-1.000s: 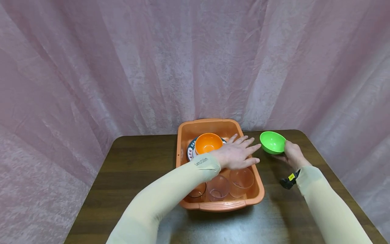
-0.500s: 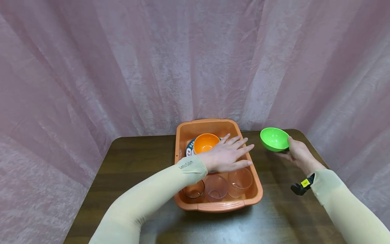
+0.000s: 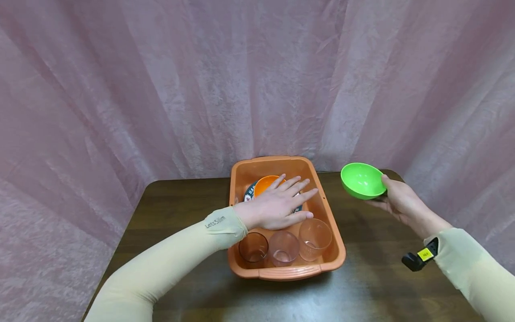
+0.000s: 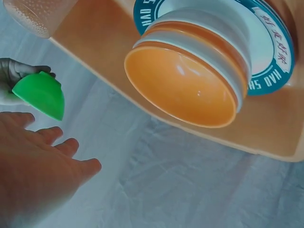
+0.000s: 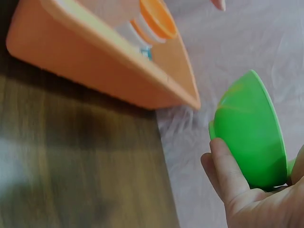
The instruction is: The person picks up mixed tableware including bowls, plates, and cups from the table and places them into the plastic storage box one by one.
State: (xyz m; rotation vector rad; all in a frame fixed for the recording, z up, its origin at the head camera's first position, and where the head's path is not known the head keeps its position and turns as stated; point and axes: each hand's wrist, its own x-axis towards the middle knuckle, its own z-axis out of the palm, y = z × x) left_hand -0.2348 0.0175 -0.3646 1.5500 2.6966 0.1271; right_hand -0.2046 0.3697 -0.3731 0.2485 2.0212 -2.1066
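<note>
My right hand [image 3: 404, 201] grips a green bowl [image 3: 362, 181] by its near right side, right of the tub. In the right wrist view the thumb is at the bowl's rim and the fingers [image 5: 228, 171] support its underside. With fingers spread, my left hand [image 3: 277, 205] hovers palm down over the orange tub [image 3: 335, 241], holding nothing. Below it, an orange bowl [image 4: 185, 85] tops a stack of orange and white bowls. That stack sits on a white plate [image 4: 275, 71] with a dark green lettered rim. In the head view, my left hand hides part of both.
Three clear drinking glasses stand in the tub's near end: a dark-tinted glass [image 3: 253, 248], a middle glass [image 3: 283, 248] and a right-hand glass [image 3: 315, 239]. Under the tub is a dark wooden table [image 3: 185, 210]. A pink curtain [image 3: 201, 89] hangs behind the table's far edge.
The green bowl rises in my right hand, whose wrist has swung to the right. My left hand has moved leftward over the tub, fingers still spread.
</note>
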